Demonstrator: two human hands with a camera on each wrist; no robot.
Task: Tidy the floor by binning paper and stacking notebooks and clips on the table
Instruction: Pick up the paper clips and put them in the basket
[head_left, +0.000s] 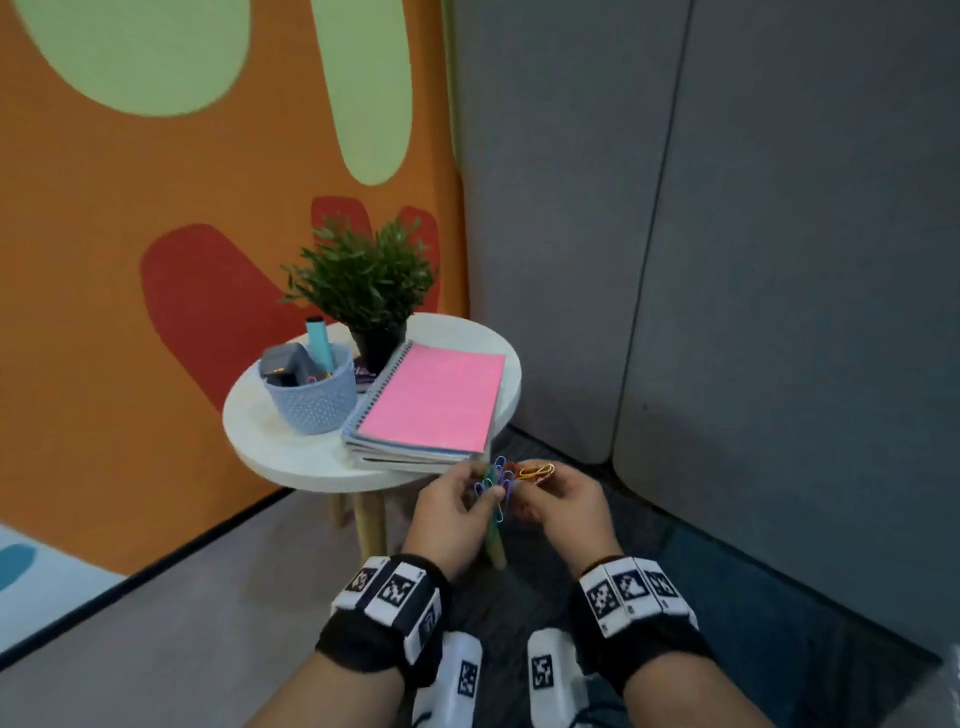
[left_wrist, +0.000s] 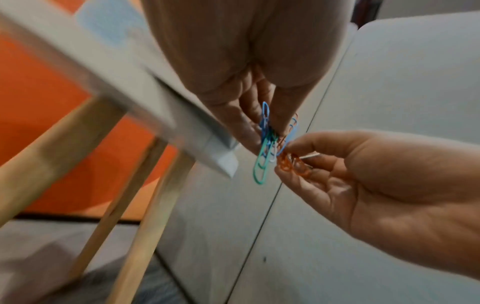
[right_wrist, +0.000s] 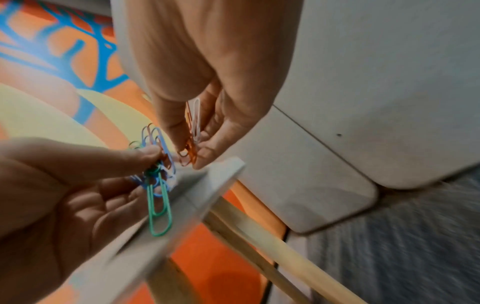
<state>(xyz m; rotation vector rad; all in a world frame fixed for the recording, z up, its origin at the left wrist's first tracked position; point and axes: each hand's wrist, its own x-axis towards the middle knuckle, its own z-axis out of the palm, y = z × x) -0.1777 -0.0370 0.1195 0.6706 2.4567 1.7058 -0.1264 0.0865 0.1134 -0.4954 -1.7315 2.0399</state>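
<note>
Two hands pinch looped wire clips (head_left: 493, 483) nr table (head_left: 291, 452).

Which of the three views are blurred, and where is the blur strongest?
Head view: mostly sharp, table and notebooks clear. Left wrist view: table edge and legs smeared, green clip sharper. Right wrist view: carpet and table edge streaked, clips fairly clear.

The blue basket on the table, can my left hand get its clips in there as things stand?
Probably yes: the blue basket has an open top, though the left hand must cross the notebooks.
</note>
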